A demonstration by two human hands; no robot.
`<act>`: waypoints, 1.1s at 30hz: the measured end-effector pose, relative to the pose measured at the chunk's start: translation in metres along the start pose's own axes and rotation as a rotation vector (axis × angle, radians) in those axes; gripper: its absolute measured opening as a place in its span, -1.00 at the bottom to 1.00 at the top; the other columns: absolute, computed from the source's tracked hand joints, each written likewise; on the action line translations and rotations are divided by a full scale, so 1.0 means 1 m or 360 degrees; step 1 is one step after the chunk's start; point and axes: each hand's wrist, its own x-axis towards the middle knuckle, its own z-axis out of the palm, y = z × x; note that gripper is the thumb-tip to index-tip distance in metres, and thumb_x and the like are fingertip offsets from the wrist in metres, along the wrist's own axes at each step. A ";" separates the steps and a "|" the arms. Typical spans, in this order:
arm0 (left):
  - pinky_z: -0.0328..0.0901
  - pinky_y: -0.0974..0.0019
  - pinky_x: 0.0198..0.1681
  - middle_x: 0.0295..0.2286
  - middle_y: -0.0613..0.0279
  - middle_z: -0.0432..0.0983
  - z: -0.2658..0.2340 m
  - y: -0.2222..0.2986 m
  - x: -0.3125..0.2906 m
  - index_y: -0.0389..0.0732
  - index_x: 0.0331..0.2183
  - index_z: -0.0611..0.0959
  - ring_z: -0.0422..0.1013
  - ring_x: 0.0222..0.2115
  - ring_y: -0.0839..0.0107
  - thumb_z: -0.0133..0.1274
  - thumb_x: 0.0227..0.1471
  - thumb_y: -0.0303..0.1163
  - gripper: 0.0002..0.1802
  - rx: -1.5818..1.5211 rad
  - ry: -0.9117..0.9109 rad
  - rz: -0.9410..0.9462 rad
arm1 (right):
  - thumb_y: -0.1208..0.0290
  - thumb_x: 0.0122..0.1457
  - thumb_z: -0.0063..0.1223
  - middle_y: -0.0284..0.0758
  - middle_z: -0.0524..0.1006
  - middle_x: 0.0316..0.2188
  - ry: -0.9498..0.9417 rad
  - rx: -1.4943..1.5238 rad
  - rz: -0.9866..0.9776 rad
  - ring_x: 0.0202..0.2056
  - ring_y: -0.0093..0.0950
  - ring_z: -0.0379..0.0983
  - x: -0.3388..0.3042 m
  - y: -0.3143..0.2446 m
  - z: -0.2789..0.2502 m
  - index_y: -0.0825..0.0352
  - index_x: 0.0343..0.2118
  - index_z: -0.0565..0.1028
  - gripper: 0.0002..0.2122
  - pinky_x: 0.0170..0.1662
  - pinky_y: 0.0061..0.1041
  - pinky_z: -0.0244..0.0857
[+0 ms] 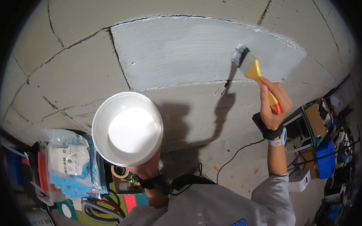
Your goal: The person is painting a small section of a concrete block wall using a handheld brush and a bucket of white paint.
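Observation:
My right hand [273, 105] grips a paintbrush [252, 67] with a yellow and orange handle. Its grey bristles touch the right part of a freshly painted pale grey block [191, 53] in a wall of large grey blocks. My left hand [147, 167] holds up a round white bowl [127, 128] full of white paint from below, so the bowl hides most of that hand. Both wrists wear black straps, and the right one also has a pale band.
Unpainted blocks [70, 77] with dark joints surround the painted one. Clear bags of blue and white items [73, 165] lie at lower left beside tape rolls. A black cable [231, 158] crosses the floor. Cardboard boxes and a blue bin [327, 158] stand at right.

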 end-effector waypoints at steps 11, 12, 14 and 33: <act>0.14 -0.15 0.15 0.18 -0.05 0.20 0.045 -0.060 -0.031 -0.06 0.23 0.34 0.09 0.19 -0.14 0.09 -0.03 0.23 -0.11 -0.0356 0.0006 -0.0089 | 0.67 -0.03 0.21 -0.29 0.45 -0.57 -0.0063 -0.0114 -0.0339 -0.59 -0.42 0.40 -0.002 -0.002 0.022 0.46 -0.22 0.61 -0.74 -0.52 -0.46 0.29; 0.14 -0.15 0.15 0.18 -0.05 0.20 0.046 -0.063 -0.033 -0.06 0.23 0.34 0.09 0.19 -0.14 0.09 -0.03 0.23 -0.11 -0.0347 0.0007 -0.0072 | 0.67 -0.03 0.21 -0.29 0.45 -0.57 -0.0060 -0.0096 -0.0335 -0.59 -0.42 0.40 0.000 -0.006 0.026 0.46 -0.22 0.61 -0.74 -0.52 -0.46 0.29; 0.15 -0.14 0.15 0.17 -0.06 0.20 0.050 -0.067 -0.035 -0.06 0.23 0.34 0.09 0.19 -0.14 0.09 -0.02 0.20 -0.12 -0.0373 -0.0134 -0.0080 | 0.69 -0.08 0.23 -0.32 0.44 -0.55 -0.0149 0.0331 -0.0394 -0.57 -0.44 0.42 0.003 -0.013 0.035 0.45 -0.16 0.57 -0.67 -0.52 -0.48 0.31; 0.13 -0.13 0.18 0.18 -0.10 0.15 0.029 0.000 -0.001 -0.09 0.26 0.30 0.04 0.21 -0.13 0.11 -0.07 0.24 -0.03 -0.0317 0.0084 -0.0055 | 0.72 0.04 0.17 -0.21 0.54 -0.55 0.0069 -0.0125 0.0024 -0.56 -0.41 0.45 -0.041 0.009 0.006 0.44 -0.20 0.66 -0.76 -0.47 -0.50 0.30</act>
